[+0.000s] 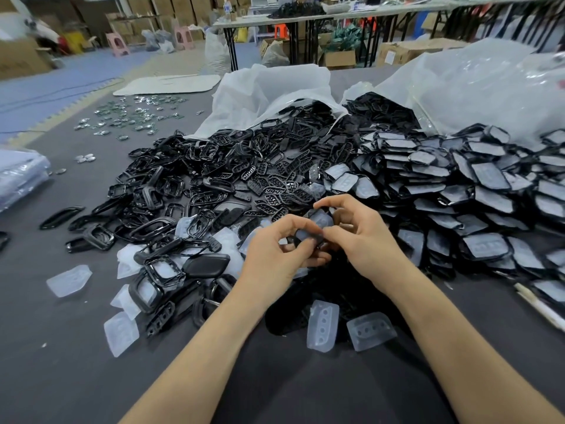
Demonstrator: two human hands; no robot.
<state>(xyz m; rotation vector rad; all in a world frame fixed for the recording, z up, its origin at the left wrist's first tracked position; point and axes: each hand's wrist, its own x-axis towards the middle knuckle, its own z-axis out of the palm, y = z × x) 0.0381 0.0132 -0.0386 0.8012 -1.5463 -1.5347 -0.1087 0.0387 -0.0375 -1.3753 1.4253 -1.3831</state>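
Dark grey tabletop (pixel 76 347) everywhere, so starting closest to you: two spare clear pads (pixel 322 325) lie side by side between your forearms, right against a dark heap.

Just past those, your hands meet over the middle of the table. The frosted button pad (pixel 319 223) sits between them, raised off the surface, with some black part under it that I can't make out. Your left hand (pixel 272 255) has its fingers curled in and pinches the pad's near-left end. Your right hand (pixel 357 237) pinches the right edge with thumb and forefinger, and its other fingers arch over the top.

Left of the hands there's a messy pile of black frames (pixel 171 191). To the right are stacked finished pieces (pixel 477 191). Behind both, two plastic bags (pixel 269 90) spill open, and small shiny bits (pixel 131 114) are scattered far left. Folding tables (pixel 336 15) stand way at the back.
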